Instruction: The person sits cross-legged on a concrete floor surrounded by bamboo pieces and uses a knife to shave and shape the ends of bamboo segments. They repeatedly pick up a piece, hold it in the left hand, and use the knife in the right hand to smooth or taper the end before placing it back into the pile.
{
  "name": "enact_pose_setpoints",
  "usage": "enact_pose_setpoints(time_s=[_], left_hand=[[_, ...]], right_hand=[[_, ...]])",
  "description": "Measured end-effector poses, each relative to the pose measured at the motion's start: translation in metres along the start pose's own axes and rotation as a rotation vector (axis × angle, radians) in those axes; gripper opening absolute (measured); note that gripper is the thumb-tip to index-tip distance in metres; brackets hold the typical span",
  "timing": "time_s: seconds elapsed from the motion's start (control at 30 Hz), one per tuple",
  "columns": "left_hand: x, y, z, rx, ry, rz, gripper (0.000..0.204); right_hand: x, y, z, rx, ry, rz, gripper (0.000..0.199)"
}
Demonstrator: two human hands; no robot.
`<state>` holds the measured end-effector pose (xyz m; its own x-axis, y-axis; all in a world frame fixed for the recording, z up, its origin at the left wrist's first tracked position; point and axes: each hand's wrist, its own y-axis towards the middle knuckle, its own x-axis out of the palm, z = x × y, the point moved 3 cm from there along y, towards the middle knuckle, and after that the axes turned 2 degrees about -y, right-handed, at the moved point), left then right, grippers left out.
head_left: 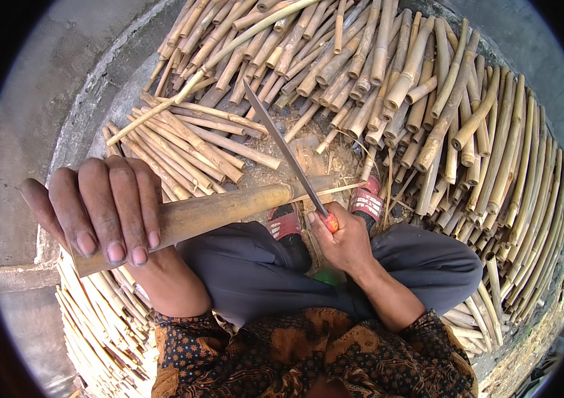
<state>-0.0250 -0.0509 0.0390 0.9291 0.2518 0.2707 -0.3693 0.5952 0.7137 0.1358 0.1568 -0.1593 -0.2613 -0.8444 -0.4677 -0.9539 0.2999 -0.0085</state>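
My left hand (pixel 106 209) is wrapped over the near-left end of a thick bamboo pole (pixel 222 209), its fingers curled across the top. The pole slants up to the right, in front of my knees. In my right hand (pixel 345 242) is the orange-red handle of a long knife (pixel 284 146). Its dark, narrow blade points up and to the left, crossing the pole near its far end. A thin pale sliver (pixel 335 191) sticks out to the right beside the blade. Whether the edge touches the bamboo I cannot tell.
A big heap of cut bamboo poles (pixel 395 73) lies ahead and curves round to the right. Thinner split pieces (pixel 179 142) lie ahead-left, with a long stick (pixel 206 66) across them. More strips (pixel 106 318) are at my left. My sandalled feet (pixel 367 199) are close to the blade.
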Motion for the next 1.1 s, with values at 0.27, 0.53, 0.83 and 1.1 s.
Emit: enact_pose_setpoints(time_s=[0.27, 0.53, 0.83, 1.1], left_hand=[[-0.003, -0.001, -0.003, 0.193, 0.111, 0.147, 0.071], [-0.063, -0.001, -0.031, -0.093, 0.847, 0.770, 0.100], [-0.112, -0.110, -0.184, -0.970, 0.640, 0.274, 0.083], [-0.162, -0.184, -0.174, -0.504, 0.387, 1.082, 0.029]], right_hand=[[0.024, 0.015, 0.068, 0.198, -0.167, -0.099, 0.032], [0.033, 0.010, 0.182, 0.443, -0.393, -0.066, 0.042], [0.037, 0.006, 0.201, 0.553, -0.406, -0.133, 0.041], [0.048, 0.007, 0.214, 0.564, -0.357, -0.121, 0.039]])
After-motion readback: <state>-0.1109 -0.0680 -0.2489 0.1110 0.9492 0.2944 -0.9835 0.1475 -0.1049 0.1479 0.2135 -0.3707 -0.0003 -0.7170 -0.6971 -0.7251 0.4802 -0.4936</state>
